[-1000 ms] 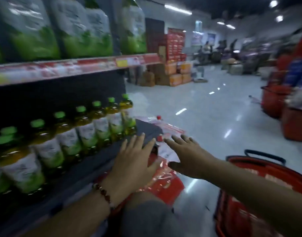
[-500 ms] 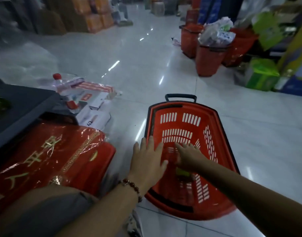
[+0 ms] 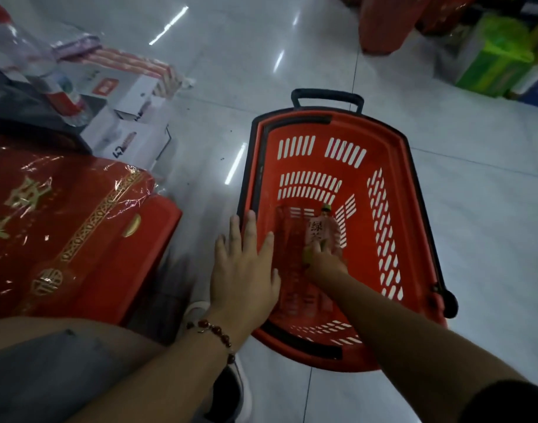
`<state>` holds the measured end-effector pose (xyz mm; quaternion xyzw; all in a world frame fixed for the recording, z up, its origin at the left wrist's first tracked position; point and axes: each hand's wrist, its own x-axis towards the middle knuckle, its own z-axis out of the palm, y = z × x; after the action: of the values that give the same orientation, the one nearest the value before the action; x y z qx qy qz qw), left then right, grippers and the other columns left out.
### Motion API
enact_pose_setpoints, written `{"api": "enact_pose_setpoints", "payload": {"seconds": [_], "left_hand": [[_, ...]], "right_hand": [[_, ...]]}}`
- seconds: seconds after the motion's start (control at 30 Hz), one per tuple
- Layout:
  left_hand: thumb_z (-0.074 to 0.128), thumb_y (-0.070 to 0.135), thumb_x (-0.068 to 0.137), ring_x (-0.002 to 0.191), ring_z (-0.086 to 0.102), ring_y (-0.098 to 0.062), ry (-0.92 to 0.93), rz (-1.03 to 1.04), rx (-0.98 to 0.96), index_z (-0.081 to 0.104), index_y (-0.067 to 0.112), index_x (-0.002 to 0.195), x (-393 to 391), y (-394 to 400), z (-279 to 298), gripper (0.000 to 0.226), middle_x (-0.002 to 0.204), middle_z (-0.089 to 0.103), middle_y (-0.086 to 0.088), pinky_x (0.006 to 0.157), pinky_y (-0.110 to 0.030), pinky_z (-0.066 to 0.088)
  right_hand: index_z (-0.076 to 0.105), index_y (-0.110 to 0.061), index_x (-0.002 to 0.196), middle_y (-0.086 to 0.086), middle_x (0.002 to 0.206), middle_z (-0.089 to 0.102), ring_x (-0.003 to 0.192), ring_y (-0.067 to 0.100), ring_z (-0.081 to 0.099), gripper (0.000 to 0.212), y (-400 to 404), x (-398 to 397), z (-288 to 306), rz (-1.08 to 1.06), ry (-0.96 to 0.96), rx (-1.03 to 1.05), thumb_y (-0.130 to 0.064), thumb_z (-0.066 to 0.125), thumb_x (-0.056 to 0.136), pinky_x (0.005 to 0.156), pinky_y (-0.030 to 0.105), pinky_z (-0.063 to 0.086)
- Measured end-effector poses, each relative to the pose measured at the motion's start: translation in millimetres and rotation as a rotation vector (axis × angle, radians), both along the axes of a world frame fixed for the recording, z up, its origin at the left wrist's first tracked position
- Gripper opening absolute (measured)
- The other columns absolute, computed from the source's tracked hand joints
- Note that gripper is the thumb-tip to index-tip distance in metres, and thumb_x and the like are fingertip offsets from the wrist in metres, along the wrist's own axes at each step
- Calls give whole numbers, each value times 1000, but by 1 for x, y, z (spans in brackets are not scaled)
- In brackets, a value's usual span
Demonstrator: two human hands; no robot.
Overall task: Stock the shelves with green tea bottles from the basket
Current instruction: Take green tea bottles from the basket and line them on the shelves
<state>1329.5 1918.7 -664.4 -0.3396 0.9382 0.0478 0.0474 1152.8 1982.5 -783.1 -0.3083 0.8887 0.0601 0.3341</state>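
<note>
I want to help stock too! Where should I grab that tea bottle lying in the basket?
Grab the bottle round its middle, coming straight down from above. It seems to lie on its side on the floor of the basket, green cap away from you, so the round body faces up and the tall walls block the sides. The right hand is already on its lower end; the left hand hovers open at the rim.
</note>
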Motion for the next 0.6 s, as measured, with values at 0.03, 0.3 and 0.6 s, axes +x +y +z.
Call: {"api": "enact_pose_setpoints", "payload": {"seconds": [0.03,0.3,0.6], "left_hand": [[41,51,97,152,-2,-39,9,2,2,19,23,157,0,0,-1,70,166,-5,-17,120,-56,13],[56,49,90,151,12,-41,48,18,18,36,21,152,0,-1,-11,70,164,12,-18,113,-58,29],[55,51,90,151,9,-42,53,20,15,35,21,152,1,-3,-16,72,164,11,-19,111,-60,33]], "right_hand": [[1,-18,158,18,164,-12,148,48,3,85,-1,-1,-5,-13,8,5,-19,57,95,114,61,27],[-16,-28,155,10,165,-5,141,44,28,89,-20,-6,-31,-513,-43,-214,-42,50,97,106,57,38],[24,-16,151,16,148,29,134,40,37,97,-24,-14,-33,-860,-131,-255,-39,82,76,102,50,43]]}}
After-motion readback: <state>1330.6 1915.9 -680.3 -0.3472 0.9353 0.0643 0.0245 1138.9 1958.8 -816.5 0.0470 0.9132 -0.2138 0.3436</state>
